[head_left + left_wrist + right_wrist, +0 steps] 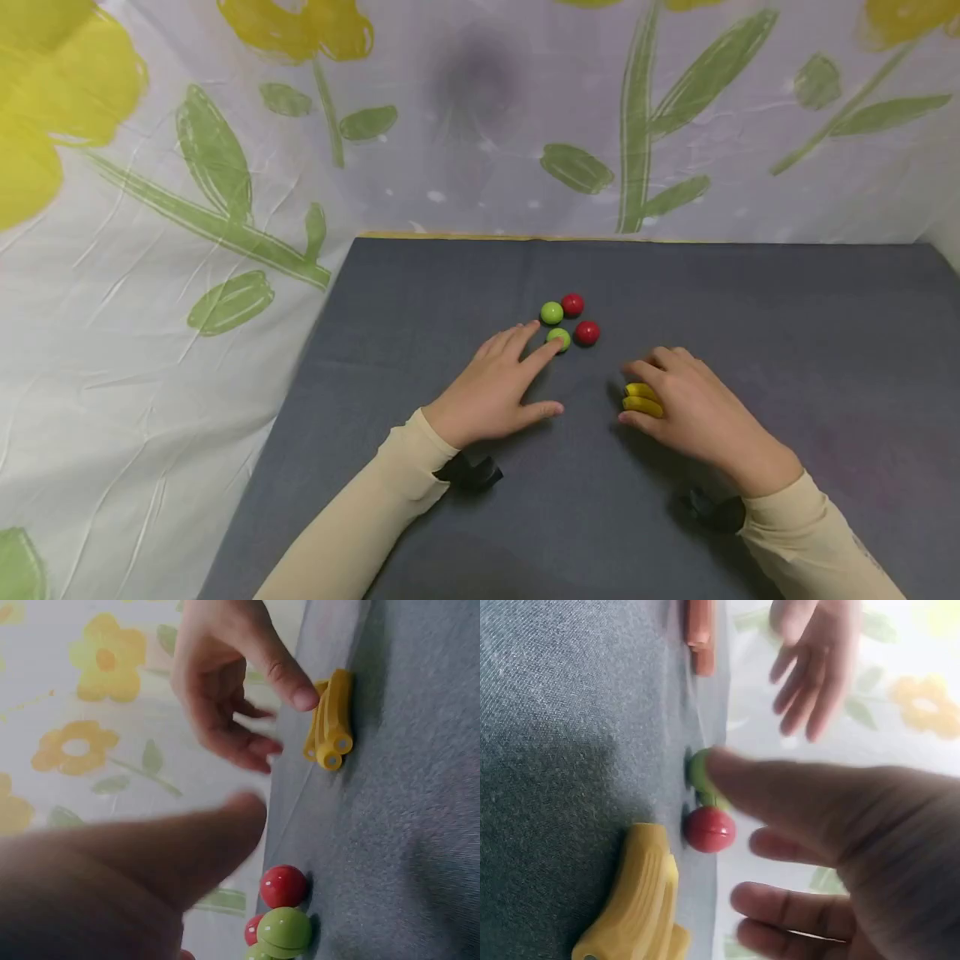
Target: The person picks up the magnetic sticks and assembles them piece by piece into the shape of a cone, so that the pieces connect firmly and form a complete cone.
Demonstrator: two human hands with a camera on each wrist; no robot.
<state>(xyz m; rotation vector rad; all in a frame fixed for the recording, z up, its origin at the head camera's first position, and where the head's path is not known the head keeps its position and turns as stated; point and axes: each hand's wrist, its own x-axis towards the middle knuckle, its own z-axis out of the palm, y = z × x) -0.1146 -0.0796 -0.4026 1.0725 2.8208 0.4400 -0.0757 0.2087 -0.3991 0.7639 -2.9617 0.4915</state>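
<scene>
A bunch of yellow toy bananas lies on the dark cloth, partly under my right hand. In the right wrist view the bananas show apart from that hand's thumb, and the fingers are loosely bent around nothing. My left hand spreads its fingers beside two green balls and two red balls. Its index fingertip overlaps the nearer green ball in the head view; whether they touch I cannot tell. An orange-brown stick-like thing shows near the left hand in the right wrist view.
A dark grey cloth covers the table. Behind it and to the left hangs a white sheet painted with yellow flowers and green leaves. Black straps sit at both wrists.
</scene>
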